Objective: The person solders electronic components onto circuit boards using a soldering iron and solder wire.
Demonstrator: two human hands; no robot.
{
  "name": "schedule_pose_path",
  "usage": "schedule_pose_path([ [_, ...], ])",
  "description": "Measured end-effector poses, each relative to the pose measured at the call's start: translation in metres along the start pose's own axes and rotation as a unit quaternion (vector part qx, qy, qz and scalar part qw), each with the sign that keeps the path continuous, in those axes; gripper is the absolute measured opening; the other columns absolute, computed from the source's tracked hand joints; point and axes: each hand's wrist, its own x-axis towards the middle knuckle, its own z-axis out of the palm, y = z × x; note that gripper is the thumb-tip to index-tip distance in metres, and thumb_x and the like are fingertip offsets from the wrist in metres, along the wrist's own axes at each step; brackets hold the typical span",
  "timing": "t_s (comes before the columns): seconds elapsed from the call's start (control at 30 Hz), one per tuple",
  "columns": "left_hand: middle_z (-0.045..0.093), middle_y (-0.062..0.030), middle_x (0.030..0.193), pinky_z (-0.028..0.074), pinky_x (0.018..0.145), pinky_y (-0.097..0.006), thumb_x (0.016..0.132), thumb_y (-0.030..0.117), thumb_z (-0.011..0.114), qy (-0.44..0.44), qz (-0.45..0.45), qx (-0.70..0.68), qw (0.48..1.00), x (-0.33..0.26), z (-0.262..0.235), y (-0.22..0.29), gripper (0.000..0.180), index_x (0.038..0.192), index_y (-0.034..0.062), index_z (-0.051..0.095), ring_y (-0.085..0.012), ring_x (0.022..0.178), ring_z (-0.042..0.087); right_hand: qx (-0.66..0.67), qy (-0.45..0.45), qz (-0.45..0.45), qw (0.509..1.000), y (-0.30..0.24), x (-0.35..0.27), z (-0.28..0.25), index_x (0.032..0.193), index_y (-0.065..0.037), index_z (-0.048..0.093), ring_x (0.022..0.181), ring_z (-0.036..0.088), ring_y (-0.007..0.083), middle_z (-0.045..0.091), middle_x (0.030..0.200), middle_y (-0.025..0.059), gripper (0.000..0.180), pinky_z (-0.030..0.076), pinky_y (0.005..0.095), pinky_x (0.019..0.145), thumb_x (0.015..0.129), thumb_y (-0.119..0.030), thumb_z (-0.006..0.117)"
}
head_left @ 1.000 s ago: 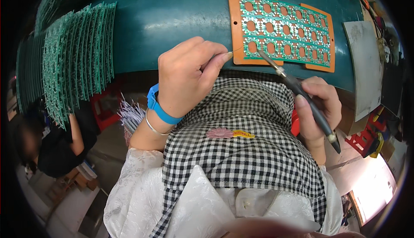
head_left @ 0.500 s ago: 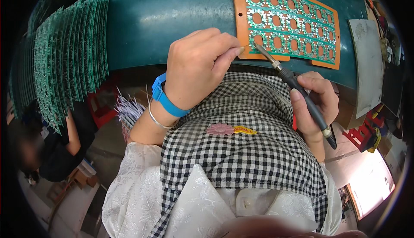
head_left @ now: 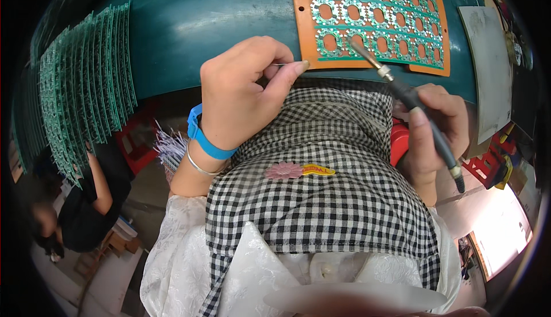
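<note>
My right hand point(head_left: 439, 125) grips a soldering iron point(head_left: 422, 107) with a dark handle. Its metal tip points up and left, over the lower row of a green circuit board panel point(head_left: 338, 25), near the second round hole from the left; whether it touches is unclear. That panel lies on an orange holder plate point(head_left: 307, 33) on the bench. Just off the plate's lower left corner, my left hand point(head_left: 247, 84) is closed, thumb and forefinger pinched on a thin solder wire point(head_left: 278, 64), of which only a short piece shows between the fingers.
On the left stand many upright green circuit board panels point(head_left: 86, 82) in a row on the dark green bench point(head_left: 229, 13). A grey flat panel point(head_left: 488, 70) is at the right. Another person point(head_left: 94, 202) sits at the lower left. Red bins point(head_left: 485, 168) are at the right.
The iron's tip has moved from the lower left board unit toward the second one. My left hand has drawn slightly back from the plate's edge. The whole view has shifted a little.
</note>
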Motion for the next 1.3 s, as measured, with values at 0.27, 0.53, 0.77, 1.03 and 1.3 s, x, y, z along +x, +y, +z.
schedule_pose_path([
  [0.27, 0.061, -0.0032, 0.067, 0.036, 0.047, -0.02, 0.08, -0.002, 0.073, 0.025, 0.043, 0.007, 0.999, 0.01, 0.01, 0.001, 0.005, 0.084, -0.0012, 0.069, -0.0045, 0.051, 0.045, -0.021, -0.015, 0.037, 0.999, 0.006, 0.001, -0.004, 0.097, 0.005, 0.061, 0.067, 0.05, 0.0099, 0.061, 0.081, 0.0092, 0.023, 0.037, 0.0207, 0.059, 0.076, 0.005, 0.069],
  [0.53, 0.06, -0.0049, 0.066, 0.041, 0.047, -0.025, 0.078, 0.0, 0.073, 0.019, 0.031, 0.025, 0.999, 0.014, 0.016, -0.002, 0.007, 0.082, 0.002, 0.068, -0.0114, 0.051, 0.052, -0.041, -0.046, 0.02, 0.998, 0.012, 0.005, -0.002, 0.098, 0.005, 0.062, 0.069, 0.056, 0.0121, 0.065, 0.086, 0.0106, 0.025, 0.04, 0.0221, 0.058, 0.075, 0.003, 0.072],
  [0.77, 0.062, -0.0045, 0.069, 0.04, 0.048, -0.021, 0.079, -0.002, 0.073, 0.013, 0.039, 0.054, 0.998, 0.013, 0.015, 0.001, 0.007, 0.084, 0.0, 0.07, -0.0071, 0.052, 0.051, -0.042, -0.061, -0.014, 0.997, 0.014, 0.007, -0.005, 0.097, 0.005, 0.062, 0.073, 0.061, 0.015, 0.066, 0.088, 0.0128, 0.025, 0.044, 0.0231, 0.06, 0.075, 0.002, 0.073],
  [1.03, 0.064, -0.0055, 0.07, 0.04, 0.048, -0.022, 0.079, -0.002, 0.074, 0.02, 0.048, 0.055, 0.997, 0.015, 0.02, -0.001, 0.007, 0.085, 0.0001, 0.07, -0.0078, 0.052, 0.052, -0.053, -0.069, -0.02, 0.996, 0.013, 0.009, -0.005, 0.095, 0.006, 0.062, 0.073, 0.063, 0.0163, 0.067, 0.087, 0.0139, 0.024, 0.047, 0.0236, 0.062, 0.074, 0.001, 0.073],
  [1.3, 0.061, -0.0048, 0.066, 0.04, 0.048, -0.023, 0.078, -0.001, 0.074, 0.007, 0.07, 0.085, 0.994, 0.014, 0.019, 0.002, 0.008, 0.085, 0.0018, 0.071, -0.0096, 0.053, 0.053, -0.075, -0.073, -0.016, 0.994, 0.008, 0.007, -0.011, 0.093, 0.005, 0.061, 0.069, 0.06, 0.0156, 0.066, 0.084, 0.0126, 0.024, 0.046, 0.0239, 0.061, 0.072, 0.003, 0.073],
])
